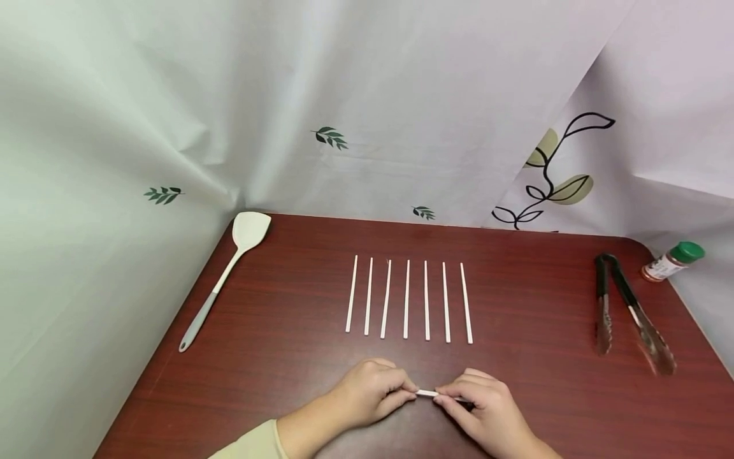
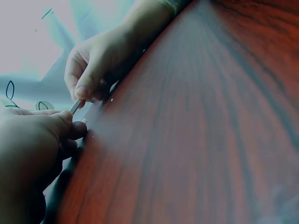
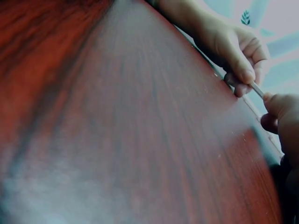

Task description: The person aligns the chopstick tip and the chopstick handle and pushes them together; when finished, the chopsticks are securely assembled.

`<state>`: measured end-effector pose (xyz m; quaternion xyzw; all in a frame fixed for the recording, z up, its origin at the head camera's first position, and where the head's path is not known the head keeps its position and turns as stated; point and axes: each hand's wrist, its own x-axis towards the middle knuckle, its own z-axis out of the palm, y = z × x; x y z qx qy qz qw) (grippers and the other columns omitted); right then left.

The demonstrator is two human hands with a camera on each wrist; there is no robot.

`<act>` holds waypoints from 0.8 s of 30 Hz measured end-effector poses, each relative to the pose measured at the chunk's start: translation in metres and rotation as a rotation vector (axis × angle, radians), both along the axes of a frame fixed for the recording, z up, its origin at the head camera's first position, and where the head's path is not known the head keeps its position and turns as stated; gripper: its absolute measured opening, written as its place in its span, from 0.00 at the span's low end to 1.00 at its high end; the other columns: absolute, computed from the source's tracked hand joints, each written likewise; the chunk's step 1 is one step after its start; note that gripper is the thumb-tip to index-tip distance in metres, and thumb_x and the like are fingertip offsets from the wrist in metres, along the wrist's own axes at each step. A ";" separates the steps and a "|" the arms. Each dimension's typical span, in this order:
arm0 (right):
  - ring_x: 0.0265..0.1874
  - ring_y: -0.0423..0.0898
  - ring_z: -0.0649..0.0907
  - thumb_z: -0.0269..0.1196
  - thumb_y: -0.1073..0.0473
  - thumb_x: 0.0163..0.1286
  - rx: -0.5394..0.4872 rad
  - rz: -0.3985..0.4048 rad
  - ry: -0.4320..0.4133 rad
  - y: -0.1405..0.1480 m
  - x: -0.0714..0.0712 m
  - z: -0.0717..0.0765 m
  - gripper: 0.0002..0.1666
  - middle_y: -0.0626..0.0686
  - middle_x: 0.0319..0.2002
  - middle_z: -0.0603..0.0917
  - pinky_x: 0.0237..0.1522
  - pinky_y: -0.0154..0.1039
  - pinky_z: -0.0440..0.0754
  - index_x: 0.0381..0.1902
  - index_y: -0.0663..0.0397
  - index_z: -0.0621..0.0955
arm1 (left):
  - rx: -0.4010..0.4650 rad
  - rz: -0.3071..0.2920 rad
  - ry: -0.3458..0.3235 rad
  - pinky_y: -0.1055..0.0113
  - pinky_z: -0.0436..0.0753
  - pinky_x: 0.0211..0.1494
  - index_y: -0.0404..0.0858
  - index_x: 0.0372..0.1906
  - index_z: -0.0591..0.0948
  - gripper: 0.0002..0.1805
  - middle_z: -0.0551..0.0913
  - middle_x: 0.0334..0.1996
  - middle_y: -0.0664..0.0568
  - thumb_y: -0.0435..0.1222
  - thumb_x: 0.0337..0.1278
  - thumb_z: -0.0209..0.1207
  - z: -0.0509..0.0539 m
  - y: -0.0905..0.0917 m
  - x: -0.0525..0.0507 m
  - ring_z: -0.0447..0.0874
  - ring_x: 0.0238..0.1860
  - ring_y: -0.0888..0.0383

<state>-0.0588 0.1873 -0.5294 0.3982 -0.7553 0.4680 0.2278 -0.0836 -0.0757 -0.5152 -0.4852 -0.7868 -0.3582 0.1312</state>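
Observation:
A thin white stick [image 1: 427, 393] is held level between the two hands, low above the near part of the table. My left hand [image 1: 373, 392] pinches one end between thumb and fingers; my right hand [image 1: 484, 408] pinches the other. Only a short middle piece shows between the fingertips, as the left wrist view confirms with the stick [image 2: 76, 106]. Beyond the hands, several similar white sticks [image 1: 406, 299] lie side by side in a spaced row, lengthwise away from me. What the sticks are made of cannot be told.
On the dark red wooden table [image 1: 275, 382], a white spatula [image 1: 251, 231] with a grey handle lies at left. Black-handled metal tongs [image 1: 631, 299] lie spread at right, near a green-capped spice bottle [image 1: 665, 264]. Patterned white sheeting [image 1: 367, 178] hangs behind.

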 end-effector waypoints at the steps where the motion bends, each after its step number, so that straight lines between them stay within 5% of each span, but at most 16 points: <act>1: 0.30 0.32 0.82 0.75 0.60 0.70 0.000 0.002 -0.005 0.000 0.000 -0.001 0.02 0.42 0.32 0.89 0.33 0.22 0.77 0.39 0.50 0.91 | 0.004 -0.003 0.007 0.83 0.79 0.43 0.45 0.39 0.89 0.05 0.89 0.33 0.63 0.35 0.61 0.74 0.000 0.000 0.000 0.84 0.34 0.74; 10: 0.31 0.32 0.81 0.74 0.59 0.71 -0.009 0.028 -0.027 -0.001 0.000 -0.002 0.02 0.41 0.33 0.88 0.34 0.21 0.77 0.40 0.49 0.90 | 0.013 -0.026 0.034 0.84 0.78 0.42 0.45 0.39 0.89 0.06 0.89 0.32 0.64 0.34 0.60 0.75 0.002 -0.001 0.001 0.82 0.33 0.75; 14: 0.31 0.32 0.82 0.79 0.65 0.62 0.000 0.048 -0.075 0.000 -0.002 -0.002 0.13 0.42 0.34 0.89 0.32 0.22 0.78 0.42 0.48 0.91 | 0.018 0.015 0.049 0.83 0.79 0.43 0.46 0.39 0.88 0.06 0.89 0.33 0.64 0.34 0.60 0.75 0.000 -0.003 0.002 0.82 0.33 0.75; 19: 0.27 0.34 0.83 0.80 0.75 0.53 -0.034 0.036 -0.289 0.010 -0.005 0.004 0.24 0.43 0.34 0.88 0.28 0.26 0.79 0.42 0.44 0.89 | 0.040 0.118 0.040 0.75 0.83 0.49 0.48 0.39 0.88 0.07 0.90 0.35 0.65 0.36 0.59 0.75 -0.002 -0.004 0.004 0.86 0.38 0.74; 21: 0.29 0.36 0.85 0.77 0.79 0.55 -0.122 0.034 -0.430 0.016 -0.005 0.007 0.23 0.46 0.34 0.89 0.28 0.28 0.82 0.40 0.48 0.88 | 0.048 0.132 0.021 0.76 0.82 0.48 0.49 0.40 0.87 0.07 0.90 0.35 0.66 0.37 0.61 0.75 -0.003 -0.002 0.004 0.85 0.38 0.75; 24: 0.33 0.40 0.89 0.69 0.85 0.59 -0.339 0.059 -0.634 0.022 -0.006 0.010 0.23 0.53 0.38 0.90 0.33 0.32 0.86 0.49 0.64 0.82 | 0.025 0.128 0.015 0.77 0.81 0.47 0.49 0.46 0.86 0.08 0.89 0.35 0.67 0.37 0.64 0.72 -0.003 0.002 0.003 0.82 0.36 0.76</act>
